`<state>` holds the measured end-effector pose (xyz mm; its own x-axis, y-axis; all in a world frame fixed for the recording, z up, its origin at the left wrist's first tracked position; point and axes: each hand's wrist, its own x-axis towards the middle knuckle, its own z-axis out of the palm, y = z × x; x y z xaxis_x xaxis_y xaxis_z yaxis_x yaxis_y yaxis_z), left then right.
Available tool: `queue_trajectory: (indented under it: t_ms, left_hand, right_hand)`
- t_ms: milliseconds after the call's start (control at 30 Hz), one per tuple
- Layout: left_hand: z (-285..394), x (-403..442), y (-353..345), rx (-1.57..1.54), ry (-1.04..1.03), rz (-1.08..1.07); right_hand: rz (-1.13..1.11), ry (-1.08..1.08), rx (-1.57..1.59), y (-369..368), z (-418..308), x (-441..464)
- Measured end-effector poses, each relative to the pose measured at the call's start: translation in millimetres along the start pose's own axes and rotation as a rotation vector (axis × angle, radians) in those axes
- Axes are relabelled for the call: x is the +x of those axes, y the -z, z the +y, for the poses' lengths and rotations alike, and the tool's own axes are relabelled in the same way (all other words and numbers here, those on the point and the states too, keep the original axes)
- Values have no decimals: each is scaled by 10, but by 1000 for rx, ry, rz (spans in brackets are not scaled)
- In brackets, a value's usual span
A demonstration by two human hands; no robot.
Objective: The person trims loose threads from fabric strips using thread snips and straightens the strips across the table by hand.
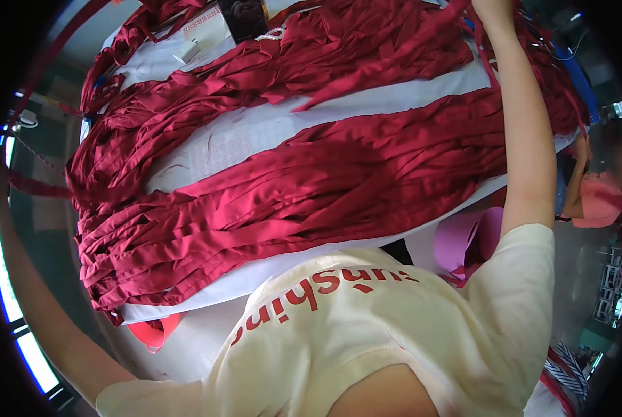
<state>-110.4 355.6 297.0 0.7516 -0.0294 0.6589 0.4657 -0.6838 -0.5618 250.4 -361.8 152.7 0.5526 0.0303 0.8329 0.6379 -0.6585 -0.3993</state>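
Note:
Long dark-red fabric strips [276, 187] lie in thick, loose bundles across a white-covered table [245, 135]. My left arm reaches up along the left edge, and my left hand [3, 170] is mostly lost in the dark rim of the view. One red fabric strip [36, 186] stretches through the air from the bundle to that hand, which appears closed on it. My right arm extends over the table's right side. At the top edge, my right hand [493, 12] is beside the far bundle's strips; its fingers are cut off or hidden.
A dark flat box [243, 19], a white charger-like block [186, 51] and a pearly string [272, 33] lie at the back. Below the table edge are a purple container [457, 240] and a red container [151, 333]. Another person in pink [598, 200] is at right.

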Motion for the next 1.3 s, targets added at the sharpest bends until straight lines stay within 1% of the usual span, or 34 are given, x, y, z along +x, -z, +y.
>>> queue_trajectory:
  t_ms: [33, 100, 133, 167, 200, 233, 267, 300, 333, 367, 400, 467, 567, 600, 667, 733, 800, 833, 867, 933, 1033, 1067, 1133, 1200, 1233, 1267, 1300]
  left_hand:
    - [-196, -148, -231, -16, 18, -73]
    - [-508, -447, -820, -151, 57, -220]
    - [-444, -663, -988, -229, 66, -268]
    - [-64, -792, -873, -308, 110, -345]
    - [340, -917, -735, -382, 160, -420]
    - [677, -1032, -580, -300, -33, -339]
    - [831, -1192, -631, -429, -121, -377]
    - [943, -1289, -639, -559, -210, -415]
    - [1292, -1295, -231, -365, -122, -627]
    - [1397, -1387, -226, -254, -115, -703]
    - [1497, -1372, -165, -230, -132, -601]
    - [1776, -1278, -59, -185, -173, -406]
    - [2160, -980, 88, -408, -183, -138]
    - [2327, -926, 150, -466, -214, -123]
    - [2643, -834, 289, -579, -273, -94]
    - [2947, -819, 343, -696, -301, -95]
    - [3226, -848, 267, -764, -253, -106]
    - [3342, -849, 272, -815, -241, -135]
    - [3436, -865, 239, -825, -249, -163]
    - [3565, -911, 198, -825, -271, -207]
    - [3663, -963, 145, -801, -287, -291]
    - [3668, -966, 149, -823, -284, -281]
    - [3677, -962, 178, -875, -281, -254]
    - [3704, -935, 341, -1196, -120, -445]
    - [3713, -922, 436, -1354, -32, -543]
    - [3717, -908, 515, -1487, 51, -707]
    - [3720, -897, 591, -1614, 138, -876]
  right_hand:
    - [-7, -14, -17, -13, 107, -61]
    - [-24, -44, -53, -60, 245, -257]
    - [-28, -55, -67, -102, 331, -343]
    - [-28, -62, -79, -150, 481, -403]
    - [-181, -16, -270, -190, 874, -421]
    - [-319, -99, -348, -180, 862, -532]
    - [-438, -82, -386, -154, 889, -643]
    - [-404, -27, -487, -179, 963, -786]
    - [-457, -122, -550, -181, 915, -858]
    - [-448, -70, -516, -196, 862, -899]
    - [-443, -18, -483, -200, 754, -930]
    - [-509, 8, -281, -263, 393, -927]
    - [-598, 65, -49, -461, -371, -989]
    - [-623, 90, 18, -549, -619, -1037]
    - [-671, 223, 161, -736, -1055, -1155]
    - [-738, 288, 197, -916, -1383, -1306]
    - [-769, 297, 288, -1098, -1625, -1477]
    - [-821, 344, 180, -1123, -1747, -1521]
    - [-868, 301, 230, -1192, -1805, -1592]
    - [-895, 444, 136, -1389, -1654, -1721]
    - [-917, 454, 124, -1381, -1587, -1787]
    - [-915, 458, 116, -1347, -1567, -1791]
    - [-868, 411, 197, -1225, -1561, -1744]
    - [-833, 362, 261, -1090, -1540, -1637]
    - [-818, 278, 318, -1066, -1479, -1601]
    - [-854, 186, 375, -994, -1471, -1518]
    - [-886, 128, 329, -912, -1504, -1437]
